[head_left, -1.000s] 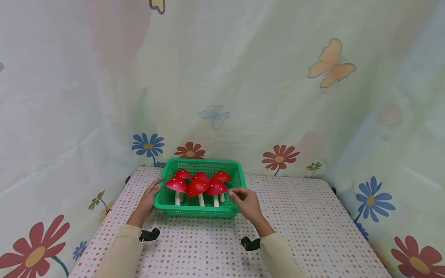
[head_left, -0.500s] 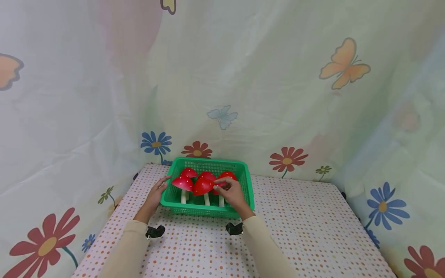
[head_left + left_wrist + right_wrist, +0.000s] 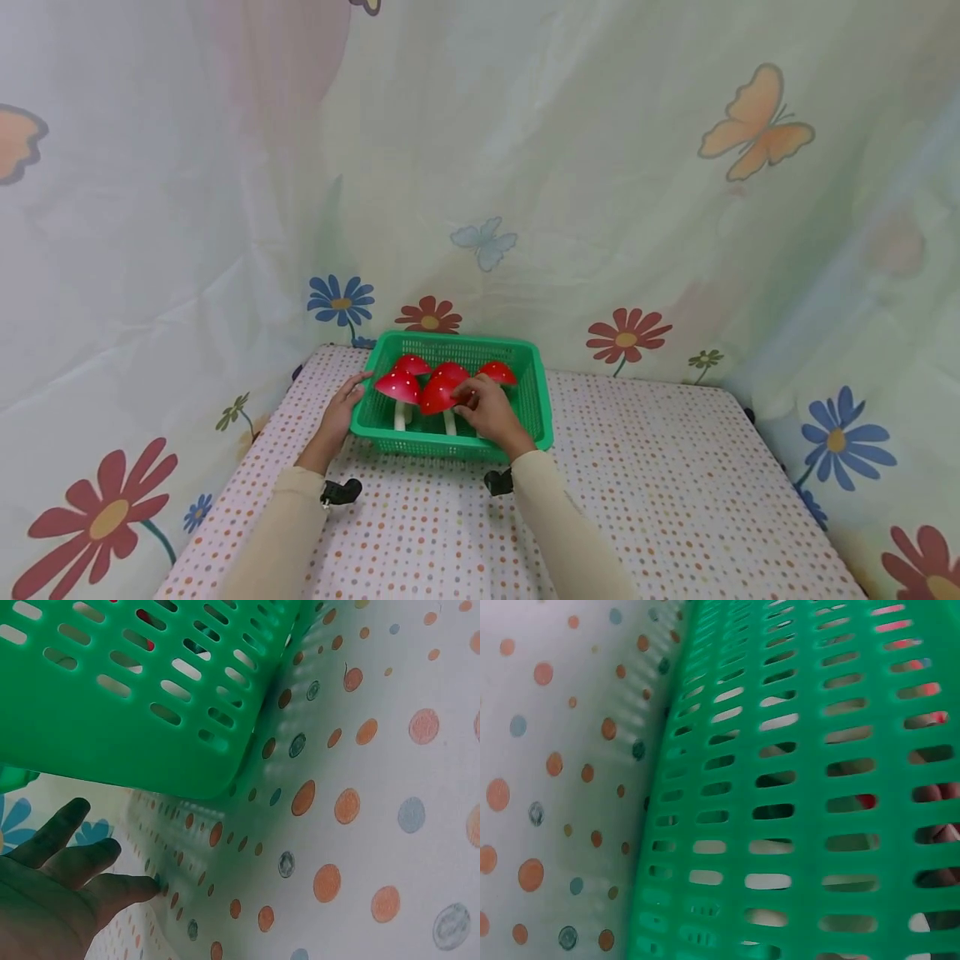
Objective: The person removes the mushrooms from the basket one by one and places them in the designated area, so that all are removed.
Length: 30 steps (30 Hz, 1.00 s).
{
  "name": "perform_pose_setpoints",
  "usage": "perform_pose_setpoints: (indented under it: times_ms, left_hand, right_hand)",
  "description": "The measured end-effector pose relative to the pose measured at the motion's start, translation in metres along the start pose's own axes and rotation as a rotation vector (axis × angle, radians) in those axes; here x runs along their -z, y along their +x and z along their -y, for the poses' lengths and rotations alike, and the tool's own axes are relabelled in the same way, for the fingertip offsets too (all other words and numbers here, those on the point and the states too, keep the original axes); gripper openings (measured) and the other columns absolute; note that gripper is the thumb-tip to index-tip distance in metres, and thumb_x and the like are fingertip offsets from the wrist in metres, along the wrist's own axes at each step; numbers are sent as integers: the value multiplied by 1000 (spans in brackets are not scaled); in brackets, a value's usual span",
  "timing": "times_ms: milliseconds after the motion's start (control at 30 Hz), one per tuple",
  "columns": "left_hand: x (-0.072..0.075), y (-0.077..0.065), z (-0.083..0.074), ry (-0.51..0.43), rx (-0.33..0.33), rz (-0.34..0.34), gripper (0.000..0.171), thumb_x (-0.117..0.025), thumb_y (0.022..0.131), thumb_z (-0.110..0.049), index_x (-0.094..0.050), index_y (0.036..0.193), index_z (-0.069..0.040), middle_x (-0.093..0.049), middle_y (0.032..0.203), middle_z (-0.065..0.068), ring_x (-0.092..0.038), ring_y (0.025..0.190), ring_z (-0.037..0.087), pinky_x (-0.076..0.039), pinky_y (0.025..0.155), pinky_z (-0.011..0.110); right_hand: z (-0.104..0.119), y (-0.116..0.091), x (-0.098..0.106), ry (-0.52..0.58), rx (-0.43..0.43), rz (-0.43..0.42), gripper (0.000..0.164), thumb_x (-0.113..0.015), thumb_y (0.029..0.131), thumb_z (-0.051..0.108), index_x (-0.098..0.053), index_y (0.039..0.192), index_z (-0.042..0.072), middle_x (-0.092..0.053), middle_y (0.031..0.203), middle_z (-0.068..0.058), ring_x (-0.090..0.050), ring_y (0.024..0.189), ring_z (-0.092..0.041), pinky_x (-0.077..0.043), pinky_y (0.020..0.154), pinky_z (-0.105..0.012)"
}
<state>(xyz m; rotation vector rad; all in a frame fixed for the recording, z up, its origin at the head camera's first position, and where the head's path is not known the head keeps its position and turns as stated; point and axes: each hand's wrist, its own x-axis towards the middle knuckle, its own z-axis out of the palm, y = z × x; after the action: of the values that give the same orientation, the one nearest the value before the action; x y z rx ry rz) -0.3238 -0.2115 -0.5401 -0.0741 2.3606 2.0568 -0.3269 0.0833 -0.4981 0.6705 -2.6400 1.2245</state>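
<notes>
A green perforated plastic basket (image 3: pixel 450 448) holds several toy mushrooms with red, white-dotted caps and white stems. My right hand (image 3: pixel 489 414) reaches in over the front rim. Its thumb and curled fingers pinch the right edge of the front middle mushroom (image 3: pixel 437 397); the contact is partly hidden. That hand covers the front right mushroom. To its left stands another mushroom (image 3: pixel 399 386). My left hand (image 3: pixel 332 423) is at the basket's left side, fingers extended toward the rim. The left wrist view shows the fingers (image 3: pixel 82 859) straight and spread beside the basket wall (image 3: pixel 150 750).
The basket stands toward the back of a table (image 3: pixel 420 533) covered in dotted cloth. Behind and beside the table hangs a printed curtain (image 3: pixel 600 208) with flowers and butterflies. In the right wrist view the slotted basket wall (image 3: pixel 810 825) fills most of the picture.
My right hand has moved left from the front right mushroom to the front middle one. The left hand stays at the basket's side. The head view has shifted slightly.
</notes>
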Motion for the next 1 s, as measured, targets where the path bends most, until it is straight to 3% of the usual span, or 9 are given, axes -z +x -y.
perform_pose_setpoints:
  times_ms: [400,767,1000]
  left_hand:
    - [-1,1,1,-2,34,-12,44,-32,108,-38,-40,150,-29,-21,164,11,-36,142,42,-41,107,57]
    - [1,4,-1,26,15,-15,43,-31,109,-36,-40,150,-28,-24,163,11,-41,139,41,-43,106,55]
    - [0,0,-4,0,12,-7,45,-30,109,-36,-38,152,-25,-19,165,12,-35,143,43,-38,110,57]
  right_hand:
    - [-2,5,-7,-67,-20,-10,8,-76,87,14,-74,95,16,-60,98,0,-56,83,-12,-52,70,-23]
    - [4,8,-7,-148,-24,-13,8,-77,87,17,-69,87,16,-59,96,0,-56,82,-11,-52,71,-24]
    - [-1,10,-10,-199,-12,-38,20,-79,85,17,-67,102,18,-57,106,1,-57,87,-13,-55,76,-26]
